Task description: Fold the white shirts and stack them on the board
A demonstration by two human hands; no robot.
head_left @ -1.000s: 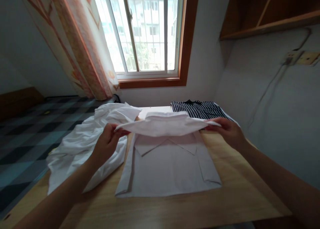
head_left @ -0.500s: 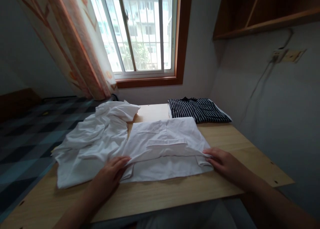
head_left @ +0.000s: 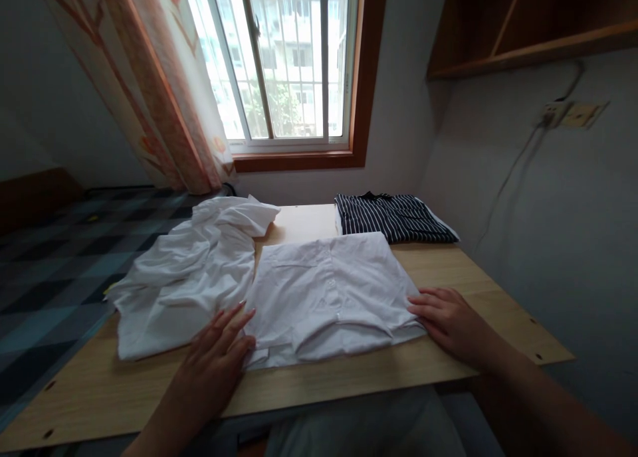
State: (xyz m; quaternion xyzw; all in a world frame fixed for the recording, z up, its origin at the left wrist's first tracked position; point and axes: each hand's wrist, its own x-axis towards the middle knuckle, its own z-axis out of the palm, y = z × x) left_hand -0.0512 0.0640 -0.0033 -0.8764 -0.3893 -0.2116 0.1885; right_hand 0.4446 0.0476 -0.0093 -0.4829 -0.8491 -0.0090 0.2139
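A folded white collared shirt (head_left: 319, 284) lies flat on the wooden table, its collar toward me and a short button placket running up from it. My left hand (head_left: 219, 351) rests at the shirt's left edge, fingers spread and fingertips touching the cloth. At the right edge, my right hand (head_left: 446, 321) lies with its fingers stretched out on the fabric. Neither hand grips anything. Close beside the left hand is a rumpled white garment (head_left: 189, 277), loosely spread.
A folded black-and-white striped garment (head_left: 393, 219) sits at the table's back right. The wooden tabletop (head_left: 478, 297) borders a checked bed (head_left: 44, 277) on the left. Beyond are a curtain (head_left: 164, 85) and a window (head_left: 289, 65); a shelf (head_left: 538, 52) hangs at upper right.
The upper layer of the shirt has come down toward me, so its collar now lies near the front edge. Both hands have let go of the cloth and flattened at its sides.
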